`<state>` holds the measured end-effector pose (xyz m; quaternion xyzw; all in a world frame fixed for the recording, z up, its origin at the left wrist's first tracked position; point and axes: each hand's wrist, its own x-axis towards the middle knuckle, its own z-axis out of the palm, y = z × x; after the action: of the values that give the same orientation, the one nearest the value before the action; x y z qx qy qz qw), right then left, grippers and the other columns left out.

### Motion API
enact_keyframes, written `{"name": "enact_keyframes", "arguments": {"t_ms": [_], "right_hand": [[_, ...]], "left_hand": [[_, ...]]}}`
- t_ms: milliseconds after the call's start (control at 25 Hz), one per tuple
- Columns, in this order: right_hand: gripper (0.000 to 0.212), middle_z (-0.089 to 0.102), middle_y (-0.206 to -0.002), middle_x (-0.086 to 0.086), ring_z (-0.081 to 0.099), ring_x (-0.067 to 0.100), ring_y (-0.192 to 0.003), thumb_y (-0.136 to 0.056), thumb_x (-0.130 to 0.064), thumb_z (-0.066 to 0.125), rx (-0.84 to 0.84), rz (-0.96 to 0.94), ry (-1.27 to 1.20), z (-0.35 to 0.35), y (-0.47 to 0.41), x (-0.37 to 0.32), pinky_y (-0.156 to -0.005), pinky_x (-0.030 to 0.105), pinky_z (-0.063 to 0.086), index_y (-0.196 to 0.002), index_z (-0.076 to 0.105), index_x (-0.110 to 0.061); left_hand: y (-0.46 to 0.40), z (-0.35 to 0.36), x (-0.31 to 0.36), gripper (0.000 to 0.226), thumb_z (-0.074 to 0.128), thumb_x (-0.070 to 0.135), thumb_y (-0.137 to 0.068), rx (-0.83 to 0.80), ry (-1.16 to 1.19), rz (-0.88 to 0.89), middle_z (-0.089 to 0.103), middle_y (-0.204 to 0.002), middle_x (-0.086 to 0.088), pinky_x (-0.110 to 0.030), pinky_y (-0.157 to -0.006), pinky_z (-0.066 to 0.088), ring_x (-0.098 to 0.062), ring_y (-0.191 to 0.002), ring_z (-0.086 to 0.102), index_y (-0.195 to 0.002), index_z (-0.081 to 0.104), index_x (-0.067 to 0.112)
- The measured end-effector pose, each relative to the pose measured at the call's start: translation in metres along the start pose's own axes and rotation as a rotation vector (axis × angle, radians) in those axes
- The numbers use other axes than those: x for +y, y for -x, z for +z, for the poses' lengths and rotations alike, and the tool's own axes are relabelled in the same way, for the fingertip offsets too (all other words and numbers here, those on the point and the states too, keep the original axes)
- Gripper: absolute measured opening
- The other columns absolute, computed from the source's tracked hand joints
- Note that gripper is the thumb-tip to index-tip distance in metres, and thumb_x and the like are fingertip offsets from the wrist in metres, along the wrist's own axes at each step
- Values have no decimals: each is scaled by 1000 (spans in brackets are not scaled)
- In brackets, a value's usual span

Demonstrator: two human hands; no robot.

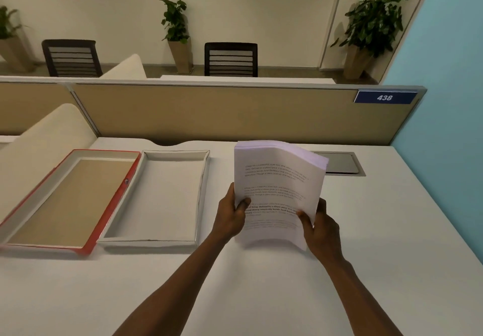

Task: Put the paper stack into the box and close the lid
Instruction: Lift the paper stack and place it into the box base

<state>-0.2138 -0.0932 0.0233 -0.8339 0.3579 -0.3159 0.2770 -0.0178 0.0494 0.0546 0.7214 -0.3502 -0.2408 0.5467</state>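
Paper stack lifted off the surface, clamped at its near corners by left hand and right hand. Box just left, open, nothing inside; red-edged lid beside it. Still to do: loading, then closing.

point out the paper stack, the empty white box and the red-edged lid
paper stack (277, 179), head view, on the printed top sheet
white box (170, 194), head view, on its bare inner floor
red-edged lid (109, 205), head view, on its red right rim
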Motion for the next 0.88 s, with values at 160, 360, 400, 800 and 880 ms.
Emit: {"name": "enact_keyframes", "arguments": {"t_ms": [160,360,400,800,880], "right_hand": [[46,64,-101,-10,62,0,-60,-90,-52,53,-79,0,-122,4,-16,-36,-48,2,48,-124,41,-25],[47,71,-102,-12,73,3,-74,-91,-45,63,-238,34,-369,30,-37,-100,-57,12,56,-130,47,-26],[45,72,-104,-11,72,1,-76,-91,-43,64,-273,46,-407,39,-40,-112,-57,13,56,-130,48,-27],[51,64,-132,4,68,23,-104,-93,-41,64,-540,252,-417,160,-54,-190,-84,40,59,-135,46,-18],[54,62,-134,5,67,25,-107,-93,-41,64,-572,287,-390,182,-58,-196,-83,41,60,-137,45,-17]], "left_hand": [[2,-40,18,34,56,22,-99,87,7,4,65,-118,8,-40,-84,63,-19,-102,70,-130,49,31],[1,-111,39,36,60,30,-97,223,-44,-126,66,-126,2,-49,-88,62,-24,-103,71,-132,50,27],[1,-127,38,37,61,29,-98,227,-67,-157,66,-128,1,-50,-90,61,-25,-103,72,-133,50,26],[-17,-247,-24,29,56,16,-100,248,-54,-468,70,-121,-9,-53,-91,60,-28,-94,73,-129,59,14],[-26,-261,-39,29,55,17,-100,240,-58,-480,71,-122,-10,-50,-89,60,-25,-91,73,-128,61,13]]}}
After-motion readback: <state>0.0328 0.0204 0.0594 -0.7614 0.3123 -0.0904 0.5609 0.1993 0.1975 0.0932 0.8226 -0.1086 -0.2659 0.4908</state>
